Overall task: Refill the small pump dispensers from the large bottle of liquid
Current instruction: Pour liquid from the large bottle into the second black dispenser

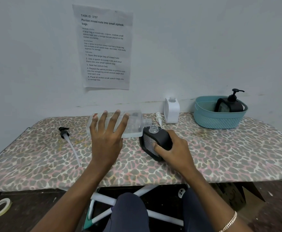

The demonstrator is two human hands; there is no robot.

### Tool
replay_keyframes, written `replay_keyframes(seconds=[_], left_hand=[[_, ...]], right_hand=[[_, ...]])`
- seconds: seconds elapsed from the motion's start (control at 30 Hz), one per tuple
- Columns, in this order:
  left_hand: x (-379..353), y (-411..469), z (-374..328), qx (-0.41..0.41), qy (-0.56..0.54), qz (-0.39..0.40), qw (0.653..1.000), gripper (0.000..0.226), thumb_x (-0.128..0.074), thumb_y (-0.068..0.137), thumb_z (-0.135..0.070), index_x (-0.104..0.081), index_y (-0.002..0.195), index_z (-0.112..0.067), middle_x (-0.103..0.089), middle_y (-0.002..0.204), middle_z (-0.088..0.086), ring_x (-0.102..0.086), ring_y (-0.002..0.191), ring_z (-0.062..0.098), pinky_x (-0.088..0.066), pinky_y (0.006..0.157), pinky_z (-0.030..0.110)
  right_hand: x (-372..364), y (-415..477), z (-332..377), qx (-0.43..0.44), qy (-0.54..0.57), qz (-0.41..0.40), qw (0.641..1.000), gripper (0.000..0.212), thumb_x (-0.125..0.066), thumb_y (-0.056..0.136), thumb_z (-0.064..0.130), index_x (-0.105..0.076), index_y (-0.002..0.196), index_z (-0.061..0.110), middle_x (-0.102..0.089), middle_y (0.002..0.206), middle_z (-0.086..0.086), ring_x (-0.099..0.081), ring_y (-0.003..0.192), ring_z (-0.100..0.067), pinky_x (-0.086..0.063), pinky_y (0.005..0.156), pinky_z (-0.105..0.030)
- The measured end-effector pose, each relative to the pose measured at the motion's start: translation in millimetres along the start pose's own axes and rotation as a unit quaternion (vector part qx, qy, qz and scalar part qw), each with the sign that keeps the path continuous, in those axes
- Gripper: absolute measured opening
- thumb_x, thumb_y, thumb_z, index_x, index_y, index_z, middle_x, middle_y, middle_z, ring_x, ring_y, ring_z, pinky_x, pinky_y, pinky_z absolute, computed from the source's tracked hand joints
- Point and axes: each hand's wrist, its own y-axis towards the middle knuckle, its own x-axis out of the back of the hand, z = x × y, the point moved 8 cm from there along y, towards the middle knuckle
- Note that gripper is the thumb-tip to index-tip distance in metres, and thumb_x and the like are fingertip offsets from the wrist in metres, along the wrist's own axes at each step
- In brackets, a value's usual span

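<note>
My left hand (106,136) holds the large clear bottle (133,124) tipped on its side above the table, fingers spread across its near face. The bottle's open neck points right, just over the clear open neck of a small black dispenser (157,139). My right hand (175,151) grips that dispenser by its lower body and tilts it towards the bottle. A little clear liquid lies along the bottle's lower side. I see no stream between the two necks.
A black pump head with a long tube (64,132) lies on the leopard-print table (220,156) at the left. A white pump (158,117) and an open white dispenser (171,111) stand by the wall. A teal basket (203,118) holds another black pump dispenser (230,104).
</note>
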Motion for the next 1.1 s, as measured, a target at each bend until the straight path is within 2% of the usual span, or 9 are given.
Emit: replay_keyframes(seconds=[0.13, 0.33, 0.53, 0.8, 0.93, 1.1], left_hand=[[-0.6, 0.3, -0.4, -0.002, 0.004, -0.001, 1.0, 0.078, -0.072, 0.077, 0.002, -0.058, 0.151, -0.019, -0.059, 0.152, 0.012, -0.052, 0.141, 0.047, -0.032, 0.118, 0.067], [0.4, 1.3, -0.6, -0.004, 0.006, -0.003, 1.0, 0.08, -0.078, 0.076, 0.001, -0.058, 0.151, -0.019, -0.059, 0.152, 0.012, -0.051, 0.141, 0.047, -0.031, 0.118, 0.066], [0.8, 1.4, -0.3, -0.002, 0.005, -0.005, 1.0, 0.081, -0.08, 0.076, 0.002, -0.058, 0.151, -0.019, -0.059, 0.152, 0.012, -0.051, 0.141, 0.047, -0.031, 0.118, 0.066], [0.0, 1.6, -0.8, -0.006, 0.008, -0.006, 1.0, 0.082, -0.079, 0.075, 0.003, -0.058, 0.151, -0.019, -0.059, 0.152, 0.012, -0.051, 0.141, 0.047, -0.032, 0.118, 0.066], [-0.9, 1.3, -0.4, -0.008, 0.011, -0.007, 1.0, 0.083, -0.078, 0.074, 0.004, -0.058, 0.151, -0.019, -0.058, 0.152, 0.012, -0.051, 0.141, 0.047, -0.032, 0.118, 0.067], [-1.0, 1.5, 0.4, -0.008, 0.011, -0.011, 1.0, 0.081, -0.076, 0.075, 0.005, -0.058, 0.151, -0.018, -0.059, 0.152, 0.013, -0.052, 0.14, 0.048, -0.032, 0.117, 0.067]], right_hand=[[0.1, 0.8, -2.9, -0.005, -0.005, -0.001, 1.0, 0.033, -0.082, 0.084, 0.034, -0.063, 0.11, 0.025, -0.071, 0.093, 0.013, -0.065, 0.085, -0.003, -0.053, 0.065, -0.024], [0.0, 0.3, -2.3, -0.007, 0.004, 0.002, 1.0, 0.032, -0.082, 0.085, 0.032, -0.061, 0.109, 0.028, -0.071, 0.093, 0.013, -0.064, 0.087, 0.001, -0.053, 0.065, -0.021], [0.0, 0.8, -3.9, -0.01, 0.0, 0.001, 1.0, 0.033, -0.082, 0.085, 0.034, -0.062, 0.111, 0.028, -0.072, 0.094, 0.012, -0.067, 0.083, -0.004, -0.056, 0.066, -0.025], [-0.2, 1.3, -5.2, -0.011, 0.004, 0.002, 1.0, 0.031, -0.082, 0.084, 0.035, -0.062, 0.107, 0.027, -0.072, 0.09, 0.012, -0.065, 0.081, -0.003, -0.054, 0.063, -0.023], [0.0, 2.4, -7.8, -0.014, 0.0, 0.0, 1.0, 0.03, -0.082, 0.084, 0.037, -0.062, 0.105, 0.028, -0.072, 0.09, 0.012, -0.066, 0.08, -0.005, -0.055, 0.064, -0.027], [0.6, 3.3, -7.6, -0.008, -0.005, -0.004, 1.0, 0.03, -0.082, 0.083, 0.036, -0.063, 0.105, 0.03, -0.072, 0.089, 0.012, -0.066, 0.079, -0.004, -0.053, 0.063, -0.024]])
